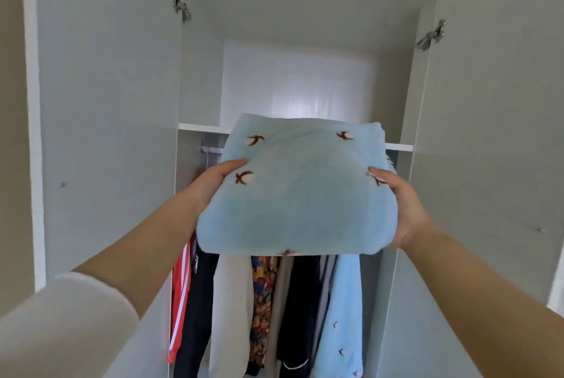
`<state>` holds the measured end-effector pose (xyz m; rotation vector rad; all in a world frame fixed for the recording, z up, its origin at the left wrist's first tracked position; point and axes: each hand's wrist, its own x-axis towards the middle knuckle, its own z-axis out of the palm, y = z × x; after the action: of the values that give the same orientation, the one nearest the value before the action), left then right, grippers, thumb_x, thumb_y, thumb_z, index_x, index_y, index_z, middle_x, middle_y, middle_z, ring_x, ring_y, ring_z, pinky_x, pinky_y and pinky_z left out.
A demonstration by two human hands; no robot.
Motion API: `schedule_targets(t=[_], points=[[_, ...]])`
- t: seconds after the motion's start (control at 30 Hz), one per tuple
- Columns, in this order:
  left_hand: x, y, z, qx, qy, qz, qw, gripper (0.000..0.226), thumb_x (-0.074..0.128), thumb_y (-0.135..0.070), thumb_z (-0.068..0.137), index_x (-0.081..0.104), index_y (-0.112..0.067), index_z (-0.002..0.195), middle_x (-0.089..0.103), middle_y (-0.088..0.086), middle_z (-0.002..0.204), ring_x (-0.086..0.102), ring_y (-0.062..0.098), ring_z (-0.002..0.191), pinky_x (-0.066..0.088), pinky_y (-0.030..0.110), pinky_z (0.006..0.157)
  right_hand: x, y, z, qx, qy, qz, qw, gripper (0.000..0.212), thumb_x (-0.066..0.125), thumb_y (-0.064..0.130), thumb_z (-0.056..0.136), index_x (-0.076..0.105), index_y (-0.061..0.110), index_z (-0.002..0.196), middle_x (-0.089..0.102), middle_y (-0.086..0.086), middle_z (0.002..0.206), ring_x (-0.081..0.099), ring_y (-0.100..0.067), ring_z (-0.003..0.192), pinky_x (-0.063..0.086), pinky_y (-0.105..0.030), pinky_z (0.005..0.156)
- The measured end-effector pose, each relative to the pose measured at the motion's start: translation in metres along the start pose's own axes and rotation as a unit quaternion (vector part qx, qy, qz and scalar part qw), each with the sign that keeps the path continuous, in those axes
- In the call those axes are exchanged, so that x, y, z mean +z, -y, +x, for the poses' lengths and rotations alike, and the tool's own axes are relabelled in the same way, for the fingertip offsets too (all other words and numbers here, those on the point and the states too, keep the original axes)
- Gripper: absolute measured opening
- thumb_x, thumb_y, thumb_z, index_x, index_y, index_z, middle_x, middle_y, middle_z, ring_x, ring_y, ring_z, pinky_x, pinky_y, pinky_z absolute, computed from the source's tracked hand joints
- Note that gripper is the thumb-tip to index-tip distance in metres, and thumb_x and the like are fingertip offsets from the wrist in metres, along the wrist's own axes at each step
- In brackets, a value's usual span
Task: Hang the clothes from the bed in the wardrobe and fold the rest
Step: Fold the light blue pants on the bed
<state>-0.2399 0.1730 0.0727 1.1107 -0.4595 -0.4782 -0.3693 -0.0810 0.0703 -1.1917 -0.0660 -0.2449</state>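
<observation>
Just in front of the white upper shelf (201,127) of the open grey wardrobe (106,102), I hold the folded pale-blue fleece garment with small brown-and-white motifs (296,194) between my left hand (213,185) and right hand (403,209), thumbs on top and fingers curled underneath, hidden by the fleece. I judge this the putting-away of a folded piece: next I must lift it over the shelf's lip and slide it in flat. Below the shelf, the hanging clothes (274,310) are partly covered, and the rail is mostly hidden.
</observation>
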Motion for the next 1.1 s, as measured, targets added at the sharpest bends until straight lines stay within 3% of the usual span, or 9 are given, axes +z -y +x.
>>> schedule_targets(t=[0.13, 0.2, 0.4, 0.53, 0.77, 0.9, 1.0, 1.1], points=[[-0.028, -0.053, 0.062, 0.067, 0.010, 0.026, 0.997, 0.026, 0.045, -0.021, 0.092, 0.062, -0.009, 0.107, 0.072, 0.008, 0.078, 0.068, 0.021, 0.064, 0.057, 0.028, 0.059, 0.026, 0.017, 0.084, -0.025, 0.023, 0.009, 0.999, 0.023, 0.060, 0.032, 0.066, 0.078, 0.018, 0.072, 0.072, -0.005, 0.074, 0.069, -0.024, 0.062, 0.056, -0.035, 0.053], [-0.044, -0.082, 0.090, 0.094, 0.019, 0.036, 0.995, 0.025, 0.042, -0.019, 0.093, 0.063, -0.008, 0.101, 0.072, 0.007, 0.073, 0.069, 0.019, 0.061, 0.057, 0.026, 0.054, 0.042, 0.024, 0.126, -0.041, 0.037, 0.009, 0.998, 0.024, 0.058, 0.032, 0.066, 0.077, 0.017, 0.070, 0.072, -0.005, 0.072, 0.069, -0.024, 0.061, 0.055, -0.034, 0.053], [-0.079, -0.140, 0.160, 0.123, 0.037, 0.086, 0.988, 0.025, 0.041, -0.022, 0.096, 0.063, -0.011, 0.095, 0.072, 0.004, 0.070, 0.069, 0.018, 0.059, 0.056, 0.027, 0.051, 0.067, 0.032, 0.228, -0.100, 0.077, 0.034, 0.991, 0.029, 0.052, 0.031, 0.077, 0.077, 0.018, 0.070, 0.072, -0.003, 0.074, 0.070, -0.022, 0.064, 0.057, -0.034, 0.057], [-0.092, -0.155, 0.206, 0.133, 0.026, 0.100, 0.986, 0.023, 0.043, -0.023, 0.095, 0.063, -0.011, 0.100, 0.072, 0.003, 0.071, 0.069, 0.017, 0.059, 0.057, 0.028, 0.053, 0.062, 0.038, 0.283, -0.110, 0.091, 0.040, 0.989, 0.036, 0.047, 0.031, 0.085, 0.077, 0.018, 0.071, 0.073, -0.003, 0.075, 0.070, -0.022, 0.065, 0.057, -0.035, 0.056], [-0.121, -0.165, 0.292, 0.168, -0.002, 0.071, 0.983, 0.024, 0.044, -0.022, 0.094, 0.063, -0.009, 0.101, 0.073, 0.006, 0.074, 0.070, 0.019, 0.061, 0.057, 0.029, 0.053, 0.049, 0.045, 0.385, -0.119, 0.106, 0.035, 0.987, 0.025, 0.047, 0.029, 0.089, 0.068, 0.018, 0.092, 0.073, -0.003, 0.076, 0.070, -0.023, 0.065, 0.056, -0.029, 0.056], [-0.123, -0.176, 0.342, 0.200, -0.040, 0.075, 0.976, 0.026, 0.044, -0.020, 0.095, 0.068, -0.010, 0.091, 0.073, 0.005, 0.072, 0.070, 0.018, 0.061, 0.057, 0.028, 0.053, 0.035, 0.056, 0.442, -0.130, 0.119, 0.033, 0.984, 0.024, 0.048, 0.030, 0.088, 0.066, 0.020, 0.099, 0.073, -0.003, 0.082, 0.071, -0.023, 0.072, 0.054, -0.030, 0.066], [-0.129, -0.177, 0.373, 0.204, -0.034, 0.069, 0.976, 0.044, 0.042, -0.020, 0.096, 0.077, -0.010, 0.071, 0.073, 0.006, 0.070, 0.070, 0.019, 0.060, 0.057, 0.029, 0.052, 0.029, 0.060, 0.480, -0.131, 0.128, 0.030, 0.983, 0.024, 0.047, 0.030, 0.088, 0.067, 0.020, 0.098, 0.073, -0.004, 0.082, 0.071, -0.024, 0.071, 0.057, -0.033, 0.061], [-0.139, -0.173, 0.395, 0.181, -0.059, 0.059, 0.980, 0.042, 0.040, -0.019, 0.097, 0.075, -0.009, 0.074, 0.072, 0.007, 0.067, 0.069, 0.019, 0.057, 0.056, 0.028, 0.048, 0.026, 0.050, 0.511, -0.101, 0.098, 0.022, 0.990, 0.023, 0.047, 0.030, 0.089, 0.066, 0.020, 0.097, 0.073, -0.003, 0.078, 0.071, -0.023, 0.068, 0.056, -0.030, 0.059]])
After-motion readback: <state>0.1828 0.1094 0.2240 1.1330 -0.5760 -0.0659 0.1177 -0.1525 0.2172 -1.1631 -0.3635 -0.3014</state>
